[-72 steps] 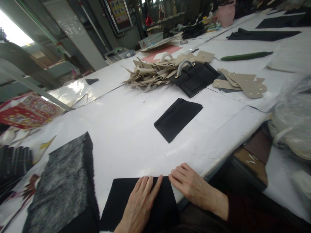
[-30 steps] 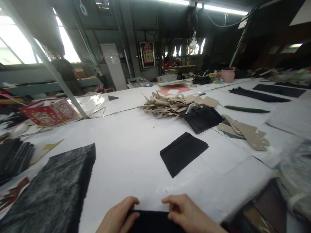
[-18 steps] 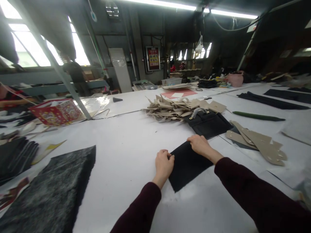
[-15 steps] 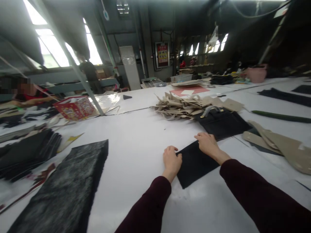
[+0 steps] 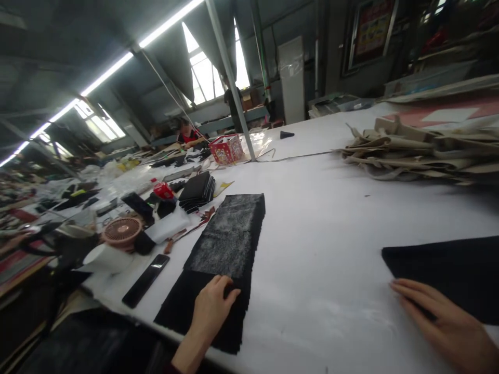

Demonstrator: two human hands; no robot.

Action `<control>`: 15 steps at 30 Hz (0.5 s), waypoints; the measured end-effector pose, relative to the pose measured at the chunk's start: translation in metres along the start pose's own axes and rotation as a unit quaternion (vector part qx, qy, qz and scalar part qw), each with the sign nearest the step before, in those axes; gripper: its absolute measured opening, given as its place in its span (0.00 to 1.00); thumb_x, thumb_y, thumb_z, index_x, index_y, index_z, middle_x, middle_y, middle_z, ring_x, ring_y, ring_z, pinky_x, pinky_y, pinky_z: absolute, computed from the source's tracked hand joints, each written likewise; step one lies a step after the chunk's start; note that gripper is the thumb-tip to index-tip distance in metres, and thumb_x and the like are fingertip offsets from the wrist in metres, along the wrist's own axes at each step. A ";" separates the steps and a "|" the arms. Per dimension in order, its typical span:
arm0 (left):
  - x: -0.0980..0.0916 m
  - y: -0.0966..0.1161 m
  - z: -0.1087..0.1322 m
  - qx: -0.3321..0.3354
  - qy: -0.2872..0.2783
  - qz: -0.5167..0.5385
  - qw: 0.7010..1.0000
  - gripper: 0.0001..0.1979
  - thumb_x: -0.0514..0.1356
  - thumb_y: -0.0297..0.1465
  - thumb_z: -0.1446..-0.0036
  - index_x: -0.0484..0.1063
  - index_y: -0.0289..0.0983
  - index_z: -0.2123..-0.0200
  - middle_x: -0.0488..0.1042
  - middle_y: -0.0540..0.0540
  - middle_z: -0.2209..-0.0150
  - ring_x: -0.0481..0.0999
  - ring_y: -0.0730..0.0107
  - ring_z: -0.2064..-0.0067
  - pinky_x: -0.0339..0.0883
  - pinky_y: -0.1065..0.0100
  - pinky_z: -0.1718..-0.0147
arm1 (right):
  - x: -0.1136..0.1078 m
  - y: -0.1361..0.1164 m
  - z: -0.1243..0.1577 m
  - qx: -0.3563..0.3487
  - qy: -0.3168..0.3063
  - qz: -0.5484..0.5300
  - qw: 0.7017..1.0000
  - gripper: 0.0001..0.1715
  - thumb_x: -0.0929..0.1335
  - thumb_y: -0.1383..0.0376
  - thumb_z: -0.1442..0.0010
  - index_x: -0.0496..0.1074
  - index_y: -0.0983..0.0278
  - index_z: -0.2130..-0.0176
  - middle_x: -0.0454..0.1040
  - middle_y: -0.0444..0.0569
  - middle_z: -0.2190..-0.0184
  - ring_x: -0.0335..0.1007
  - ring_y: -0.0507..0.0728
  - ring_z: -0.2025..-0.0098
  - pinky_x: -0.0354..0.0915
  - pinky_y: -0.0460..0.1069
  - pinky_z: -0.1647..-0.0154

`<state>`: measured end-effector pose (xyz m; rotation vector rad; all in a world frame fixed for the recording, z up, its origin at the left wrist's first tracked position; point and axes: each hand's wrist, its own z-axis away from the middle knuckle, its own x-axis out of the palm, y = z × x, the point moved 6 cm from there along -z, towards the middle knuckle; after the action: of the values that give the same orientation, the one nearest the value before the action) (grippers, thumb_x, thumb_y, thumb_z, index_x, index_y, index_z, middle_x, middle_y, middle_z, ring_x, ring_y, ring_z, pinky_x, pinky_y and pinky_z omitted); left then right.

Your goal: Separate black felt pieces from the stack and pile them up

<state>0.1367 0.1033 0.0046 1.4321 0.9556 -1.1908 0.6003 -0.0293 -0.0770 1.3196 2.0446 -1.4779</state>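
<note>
Left hand [image 5: 212, 306] is lying on the near end of the stack of dark fabric [image 5: 228, 241], fingers loosely bent over the top layer, not clearly gripping anything. Right hand [image 5: 444, 322] is resting open and flat, well to the right of the stack, fingertips touching the near edge of a black cloth [image 5: 448, 267] that is lying flat on the white table [image 5: 323, 208]. A phone [image 5: 145, 280] is lying just left of the stack, and a pink fan [image 5: 122, 231] is sitting farther left. A beige pile [image 5: 421, 150] is sitting beyond the stack to the right, a red box [image 5: 226, 149] straight beyond it.
</note>
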 end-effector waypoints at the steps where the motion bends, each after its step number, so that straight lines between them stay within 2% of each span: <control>1: 0.001 -0.013 0.006 -0.008 -0.011 -0.010 1.000 0.04 0.60 0.33 0.39 0.73 0.40 0.63 0.74 0.49 0.62 0.75 0.67 0.62 0.61 0.70 0.65 | 0.014 -0.028 -0.003 -0.001 -0.021 -0.036 0.999 0.16 0.65 0.50 0.39 0.76 0.51 0.55 0.74 0.50 0.50 0.73 0.65 0.51 0.67 0.62 0.46; 3: 0.007 -0.023 0.013 0.004 -0.020 -0.032 0.999 0.05 0.57 0.31 0.38 0.74 0.39 0.64 0.74 0.49 0.63 0.76 0.67 0.62 0.62 0.70 0.65 | 0.046 -0.088 -0.012 -0.001 -0.080 -0.108 0.991 0.16 0.65 0.52 0.37 0.77 0.55 0.56 0.75 0.51 0.52 0.73 0.63 0.52 0.70 0.59 0.49; 6: 0.014 -0.021 0.015 0.053 0.005 -0.072 0.996 0.10 0.52 0.25 0.37 0.72 0.37 0.67 0.74 0.46 0.66 0.75 0.65 0.61 0.63 0.69 0.63 | 0.096 -0.182 -0.022 -0.034 -0.195 -0.219 0.955 0.16 0.62 0.58 0.34 0.77 0.60 0.58 0.76 0.53 0.54 0.74 0.60 0.54 0.72 0.54 0.52; 9: 0.015 -0.026 0.012 0.076 0.031 -0.042 0.996 0.12 0.50 0.23 0.38 0.72 0.36 0.69 0.73 0.46 0.68 0.74 0.64 0.62 0.63 0.67 0.62 | 0.139 -0.255 -0.025 -0.085 -0.255 -0.289 0.919 0.14 0.62 0.65 0.34 0.77 0.62 0.59 0.77 0.52 0.57 0.74 0.58 0.56 0.71 0.52 0.54; 12: 0.012 -0.039 0.009 0.067 0.036 0.078 0.994 0.11 0.51 0.24 0.40 0.73 0.37 0.68 0.73 0.46 0.68 0.74 0.66 0.64 0.64 0.67 0.61 | 0.173 -0.298 -0.027 -0.143 -0.264 -0.278 0.912 0.15 0.62 0.71 0.36 0.76 0.63 0.57 0.77 0.51 0.56 0.72 0.56 0.54 0.69 0.51 0.50; 15: 0.012 -0.053 0.003 0.027 0.025 0.264 0.964 0.08 0.56 0.26 0.45 0.75 0.37 0.71 0.74 0.48 0.70 0.73 0.68 0.65 0.64 0.68 0.60 | 0.201 -0.315 -0.026 -0.198 -0.274 -0.171 0.925 0.17 0.62 0.75 0.38 0.76 0.63 0.56 0.76 0.51 0.54 0.70 0.56 0.53 0.68 0.51 0.51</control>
<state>0.0874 0.1100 -0.0182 1.6351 0.5211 -0.7878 0.2465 0.0776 -0.0142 0.3479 2.0819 -1.2665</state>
